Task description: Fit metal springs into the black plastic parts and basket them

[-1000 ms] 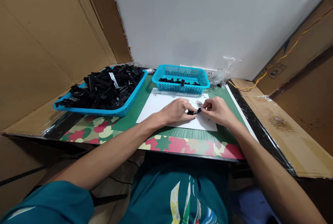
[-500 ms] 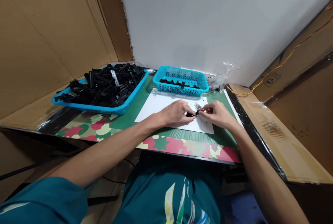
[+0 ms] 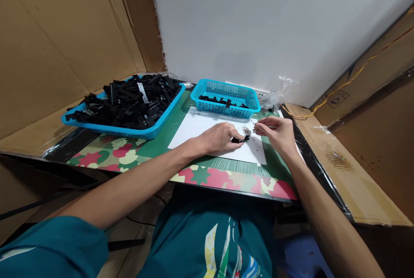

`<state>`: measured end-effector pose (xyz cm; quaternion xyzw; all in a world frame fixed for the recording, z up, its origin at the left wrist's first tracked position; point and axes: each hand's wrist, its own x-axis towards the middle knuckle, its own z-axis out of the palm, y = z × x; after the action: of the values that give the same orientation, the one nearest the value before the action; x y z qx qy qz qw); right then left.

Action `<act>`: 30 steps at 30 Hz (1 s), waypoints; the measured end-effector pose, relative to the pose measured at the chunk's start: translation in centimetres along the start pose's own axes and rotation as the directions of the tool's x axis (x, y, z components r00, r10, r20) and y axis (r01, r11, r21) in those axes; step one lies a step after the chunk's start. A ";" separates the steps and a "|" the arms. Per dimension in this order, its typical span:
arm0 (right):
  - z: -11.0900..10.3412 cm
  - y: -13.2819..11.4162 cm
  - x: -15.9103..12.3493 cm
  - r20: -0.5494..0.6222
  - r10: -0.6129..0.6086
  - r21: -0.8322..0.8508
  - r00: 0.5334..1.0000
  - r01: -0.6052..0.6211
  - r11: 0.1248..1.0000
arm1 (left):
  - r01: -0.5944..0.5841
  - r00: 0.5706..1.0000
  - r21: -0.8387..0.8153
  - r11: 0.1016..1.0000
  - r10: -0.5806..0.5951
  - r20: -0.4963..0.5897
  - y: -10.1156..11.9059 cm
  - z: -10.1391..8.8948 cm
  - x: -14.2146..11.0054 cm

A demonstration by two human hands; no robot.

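Note:
Pinched by my left hand [image 3: 220, 139], a small black plastic part [image 3: 241, 139] lies low over a white sheet of paper [image 3: 184, 133]. My right hand [image 3: 276, 133] is closed around a thin metal tool that looks like tweezers [image 3: 264, 120], mostly covered by the fingers. Its tip is near a pile of tiny metal pieces [image 3: 246, 131], too small to make out. The pile lies on the paper just beyond the black part. My two hands are apart.
A large blue tray [image 3: 136, 132] heaped with black plastic parts [image 3: 129, 101] stands at the left. Behind the paper is a blue basket [image 3: 223, 107] holding several black parts. Clear plastic bags [image 3: 283, 90] lie at the back right. Cardboard [image 3: 343, 157] borders both sides.
My right hand has moved right and slightly away from the black part, toward the side of the metal pile. The left hand keeps its grip on the part in nearly the same place.

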<state>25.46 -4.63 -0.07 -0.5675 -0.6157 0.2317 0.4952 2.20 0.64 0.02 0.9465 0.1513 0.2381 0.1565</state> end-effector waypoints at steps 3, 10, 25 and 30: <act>0.8 -0.2 -0.3 0.030 0.064 0.057 0.998 -0.065 0.996 | -0.012 1.000 -0.010 1.000 0.012 0.002 -0.1 0.0 0.0; 1.3 -0.1 -0.4 0.026 0.071 0.016 0.997 -0.071 0.997 | 0.004 0.999 0.024 1.000 -0.005 0.041 -0.3 0.3 0.0; 1.7 -0.6 -0.3 -0.005 0.045 0.009 0.999 -0.045 0.999 | 0.159 0.986 -0.190 0.969 -0.166 -0.022 -0.1 -0.4 0.2; 1.4 -0.5 -0.2 0.023 0.069 0.140 0.997 -0.072 0.988 | 0.271 0.894 -0.219 0.937 -0.330 -0.304 -0.2 -1.1 0.6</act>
<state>23.95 -4.54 -0.23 -0.5504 -0.5817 0.2969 0.5201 2.07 1.24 1.13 0.8401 0.2996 0.3807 0.2441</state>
